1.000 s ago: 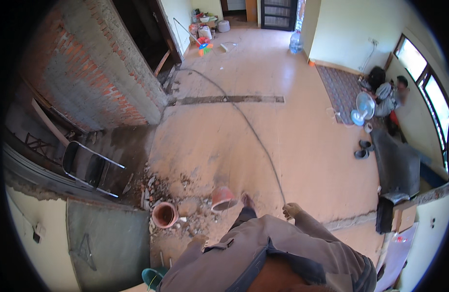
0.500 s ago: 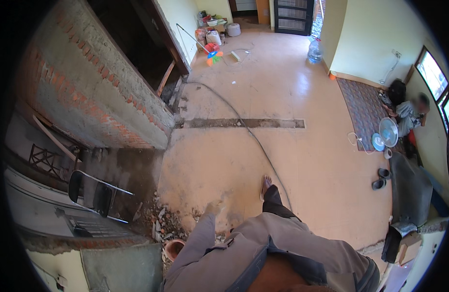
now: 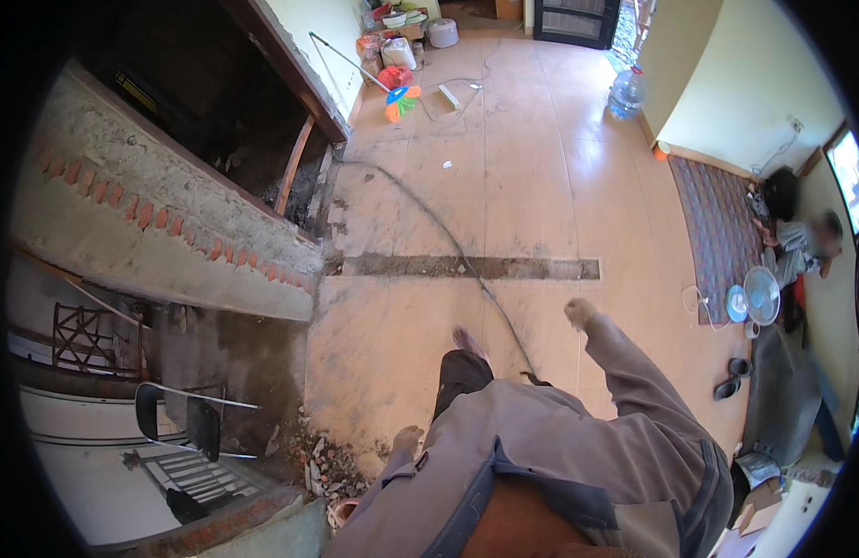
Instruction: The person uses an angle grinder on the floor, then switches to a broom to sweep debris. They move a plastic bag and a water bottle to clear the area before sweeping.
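Note:
My right hand (image 3: 581,312) swings out ahead over the tiled floor, its arm in a grey-brown sleeve. Its fingers bend loosely with a small gap between them, and I see nothing in them. My left hand (image 3: 408,438) hangs low beside my body, near a heap of rubble (image 3: 329,468); its fingers are blurred and partly hidden. Neither hand touches anything that I can make out. A bare foot (image 3: 468,343) shows in front of me under a dark trouser leg. Close by on the floor runs a long dark cable (image 3: 448,234).
A dirt-filled trench (image 3: 485,268) crosses the orange floor. At left stand a broken brick wall (image 3: 159,214) and a folding chair (image 3: 202,423). A person (image 3: 801,246) sits at right by a patterned mat (image 3: 713,219) and a fan (image 3: 761,295). Sandals (image 3: 732,379) lie nearer.
My right arm has come into view, reaching forward. My left arm has drawn back toward my body. A different foot position shows, and the whole view has shifted as I move.

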Action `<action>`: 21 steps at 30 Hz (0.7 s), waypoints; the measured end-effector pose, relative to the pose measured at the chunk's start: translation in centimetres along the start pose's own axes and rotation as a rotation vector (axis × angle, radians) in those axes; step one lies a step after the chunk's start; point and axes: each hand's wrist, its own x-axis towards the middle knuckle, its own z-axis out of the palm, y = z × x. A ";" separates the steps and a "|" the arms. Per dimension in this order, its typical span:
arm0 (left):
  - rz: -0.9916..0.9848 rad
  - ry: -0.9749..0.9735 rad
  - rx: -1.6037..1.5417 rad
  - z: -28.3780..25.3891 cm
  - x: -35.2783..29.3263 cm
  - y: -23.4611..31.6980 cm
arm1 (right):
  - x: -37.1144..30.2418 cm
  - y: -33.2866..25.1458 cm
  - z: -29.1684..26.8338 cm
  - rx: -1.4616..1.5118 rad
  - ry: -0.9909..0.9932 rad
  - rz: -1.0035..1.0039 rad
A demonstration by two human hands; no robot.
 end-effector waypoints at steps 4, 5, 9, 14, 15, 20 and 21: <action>0.011 -0.034 0.009 -4.7 7.9 6.4 | 8.9 -13.9 -5.0 0.405 0.120 -0.056; 0.019 -0.045 0.016 -6.6 10.0 8.4 | 10.6 -16.4 -5.0 0.396 0.084 -0.069; 0.062 -0.098 0.059 -15.3 19.0 17.8 | 15.5 -19.0 -3.1 0.318 -0.166 0.013; 0.262 0.123 -0.019 -29.3 29.9 31.1 | 18.4 -12.7 -0.7 -0.031 -0.220 0.136; 0.250 0.156 -0.044 -32.3 32.4 34.0 | 19.1 -11.6 -0.7 -0.007 -0.254 0.144; 0.311 0.325 -0.319 -40.9 42.1 43.3 | 28.5 -11.1 -2.6 -0.056 -0.382 0.350; 0.274 0.310 -0.370 -41.7 43.6 44.5 | 31.7 -11.7 -3.5 -0.064 -0.395 0.348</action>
